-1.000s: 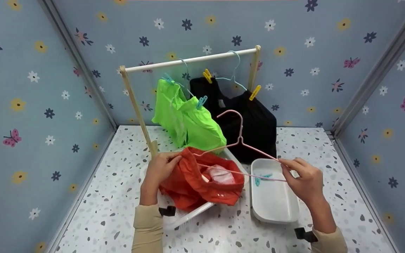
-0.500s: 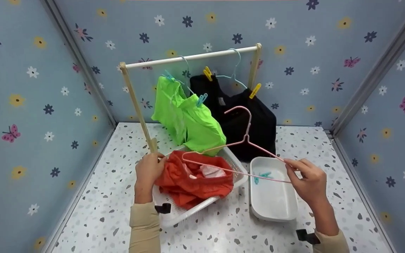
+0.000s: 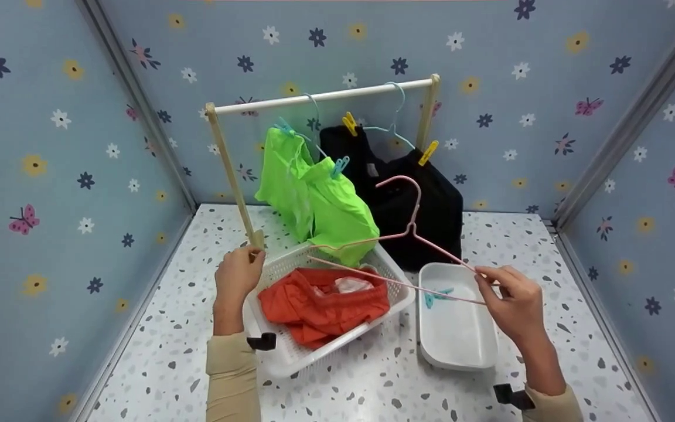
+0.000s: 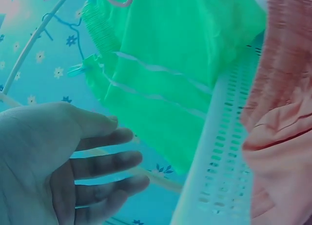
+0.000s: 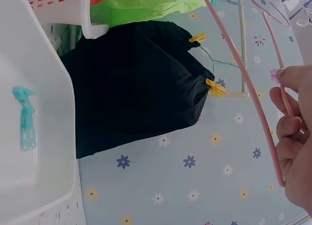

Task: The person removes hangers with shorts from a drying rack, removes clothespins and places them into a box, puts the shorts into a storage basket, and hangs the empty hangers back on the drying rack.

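Observation:
My right hand (image 3: 512, 300) pinches the right corner of a pink clothes hanger (image 3: 412, 228), its hook pointing up. The hanger's left end hovers over the white basket (image 3: 372, 322), above a crumpled red garment (image 3: 326, 310) with a gathered waistband. In the right wrist view, thumb and fingers curl round the pink wire (image 5: 286, 101). My left hand (image 3: 238, 272) is at the basket's left side, near the foot of the rack's left post. The left wrist view shows its fingers (image 4: 109, 165) loosely extended, holding nothing, apart from the red garment.
A clothes rack with a white rail (image 3: 349, 94) stands behind. Bright green shorts (image 3: 343, 205) and a black top (image 3: 431, 217) hang there on blue hangers, with blue and yellow clips (image 3: 428, 153). A white tray (image 3: 460, 343) right of the basket holds teal clothespins (image 3: 429, 300).
My left hand has let go of the red garment and moved left. The garment has come off the hanger and sunk into the basket. The right hand and hanger have shifted slightly right.

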